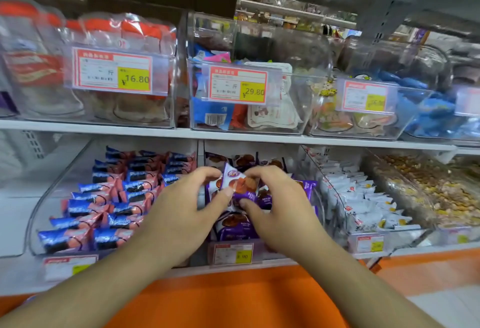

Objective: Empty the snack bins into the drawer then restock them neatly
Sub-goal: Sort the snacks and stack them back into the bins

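Note:
Both hands are over the middle clear bin (320, 197) on the lower shelf, which holds several purple snack packets (235, 226). My left hand (181, 210) and my right hand (278, 203) together pinch one purple packet (237, 181), tilted, just above the pile. The left thumb presses its lower left edge and the right fingers curl over its right side. To the left, another clear bin (52, 213) holds rows of blue-and-pink packets (117, 197).
A bin of white packets (363, 197) and a bin of loose golden snacks (428, 192) stand to the right. The upper shelf (104, 129) carries clear bins with price tags 16.80 and 29.80. An orange counter front (233, 299) runs below the shelf.

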Action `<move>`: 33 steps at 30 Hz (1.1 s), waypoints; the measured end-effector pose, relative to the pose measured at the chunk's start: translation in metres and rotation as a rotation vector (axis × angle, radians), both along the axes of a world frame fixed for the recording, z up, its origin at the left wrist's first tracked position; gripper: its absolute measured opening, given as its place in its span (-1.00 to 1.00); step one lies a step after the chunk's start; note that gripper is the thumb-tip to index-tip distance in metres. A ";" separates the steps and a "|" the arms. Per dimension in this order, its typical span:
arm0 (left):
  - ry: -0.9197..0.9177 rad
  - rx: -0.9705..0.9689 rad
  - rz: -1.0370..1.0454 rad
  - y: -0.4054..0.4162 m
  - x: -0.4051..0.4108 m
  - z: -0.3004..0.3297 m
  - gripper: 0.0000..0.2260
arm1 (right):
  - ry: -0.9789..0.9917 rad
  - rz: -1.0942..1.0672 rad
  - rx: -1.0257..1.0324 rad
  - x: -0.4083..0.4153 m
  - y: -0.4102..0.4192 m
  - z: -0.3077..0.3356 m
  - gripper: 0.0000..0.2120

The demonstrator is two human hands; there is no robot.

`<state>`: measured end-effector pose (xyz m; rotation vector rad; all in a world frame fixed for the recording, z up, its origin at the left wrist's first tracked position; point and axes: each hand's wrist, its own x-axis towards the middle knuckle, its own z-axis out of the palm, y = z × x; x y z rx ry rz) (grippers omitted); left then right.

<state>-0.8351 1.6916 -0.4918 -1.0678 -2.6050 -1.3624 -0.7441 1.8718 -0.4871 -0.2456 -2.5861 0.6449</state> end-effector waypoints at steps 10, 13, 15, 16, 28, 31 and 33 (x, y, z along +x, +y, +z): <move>0.373 -0.543 -0.262 -0.023 -0.033 -0.040 -0.52 | -0.416 -0.169 0.161 -0.158 0.052 -0.008 -0.53; 0.366 -0.540 -0.266 -0.021 -0.036 -0.041 -0.51 | -0.425 -0.139 0.104 -0.182 0.057 -0.023 -0.49; 0.368 -0.536 -0.269 -0.020 -0.036 -0.041 -0.51 | -0.393 -0.107 0.145 -0.188 0.060 -0.029 -0.48; 0.359 -0.541 -0.271 -0.021 -0.035 -0.042 -0.51 | -0.370 -0.091 0.150 -0.187 0.061 -0.030 -0.46; 0.360 -0.529 -0.274 -0.024 -0.035 -0.043 -0.52 | -0.333 0.063 0.232 -0.188 0.060 -0.032 -0.69; 0.366 -0.494 -0.277 -0.023 -0.036 -0.046 -0.52 | -0.355 0.077 0.136 -0.178 0.062 -0.032 -0.43; 0.358 -0.503 -0.272 -0.022 -0.036 -0.046 -0.52 | -0.370 0.055 0.021 -0.167 0.064 -0.024 -0.37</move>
